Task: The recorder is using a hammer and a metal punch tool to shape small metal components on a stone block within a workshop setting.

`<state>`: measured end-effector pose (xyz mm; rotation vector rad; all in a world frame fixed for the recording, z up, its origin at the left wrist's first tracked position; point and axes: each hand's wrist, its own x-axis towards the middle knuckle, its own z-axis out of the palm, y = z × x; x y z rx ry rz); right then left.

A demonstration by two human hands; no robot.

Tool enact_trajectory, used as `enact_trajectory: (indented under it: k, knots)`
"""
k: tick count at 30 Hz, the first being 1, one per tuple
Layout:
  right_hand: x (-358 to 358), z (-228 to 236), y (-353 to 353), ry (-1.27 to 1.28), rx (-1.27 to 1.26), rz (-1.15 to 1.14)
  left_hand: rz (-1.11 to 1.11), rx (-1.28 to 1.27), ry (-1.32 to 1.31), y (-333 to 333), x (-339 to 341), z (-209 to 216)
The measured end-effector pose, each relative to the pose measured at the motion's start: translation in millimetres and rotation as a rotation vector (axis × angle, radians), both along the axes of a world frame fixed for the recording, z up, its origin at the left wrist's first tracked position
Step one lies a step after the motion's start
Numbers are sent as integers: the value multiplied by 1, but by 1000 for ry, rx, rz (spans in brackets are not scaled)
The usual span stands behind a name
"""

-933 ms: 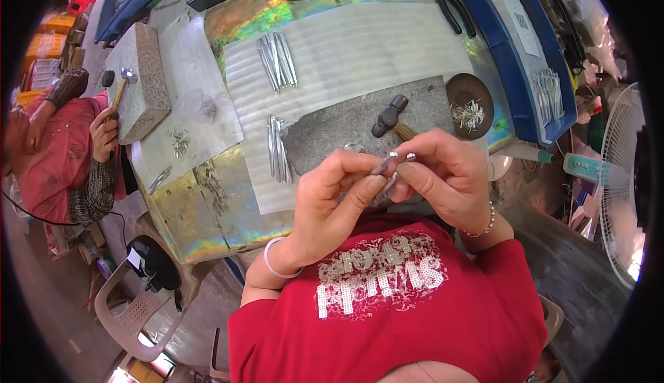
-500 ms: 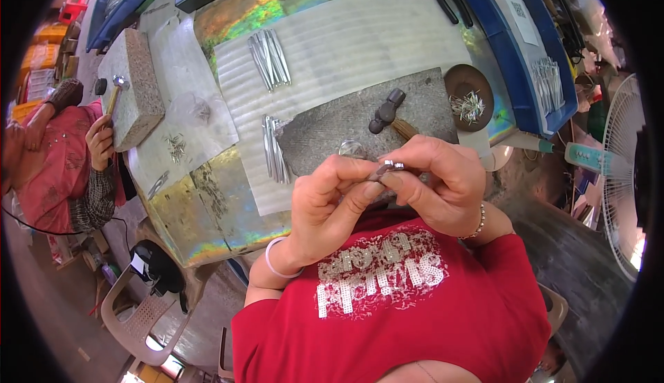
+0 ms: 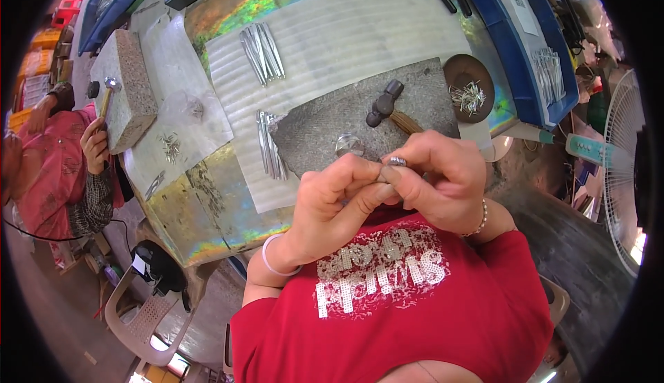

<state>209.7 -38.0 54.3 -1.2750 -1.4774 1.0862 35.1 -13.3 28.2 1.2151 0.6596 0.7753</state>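
Note:
In front of my chest, both hands meet at the fingertips. My right hand (image 3: 443,181) pinches a small shiny metal piece (image 3: 396,162); its end shows above the thumb and forefinger, and its kind is too small to tell. My left hand (image 3: 337,200) is closed in a pinch against the right fingertips, which hide whatever lies between them. Just beyond is a grey stone slab (image 3: 318,131), with a hammer (image 3: 384,106) on it, its wooden handle pointing toward my right hand. A round shiny metal thing (image 3: 348,145) rests near the slab's front edge.
Bundled silver strips (image 3: 263,52) lie on a white foam sheet (image 3: 332,30). To the right are a brown bowl (image 3: 453,72) of small metal pins, a blue bin (image 3: 508,51) and a fan (image 3: 622,169). At left, a co-worker's hand (image 3: 95,144) holds a hammer by a stone block (image 3: 131,86).
My fingertips have drawn closer together, covering more of the metal piece, which now shows mainly by the right hand. The view has shifted slightly.

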Motion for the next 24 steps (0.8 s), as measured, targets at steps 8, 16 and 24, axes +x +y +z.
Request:
enact_trajectory:
  k: [8, 16, 24]
  knots:
    - [12, -7, 13, 522, -529, -78, -273, -249, 173, 20, 0, 12]
    - [16, -15, 7, 655, -592, -188, -337, -476, 118, 32, 16, 17]
    - [11, -13, -10, 750, -491, -255, -439, -372, 176, 36, 21, 34]
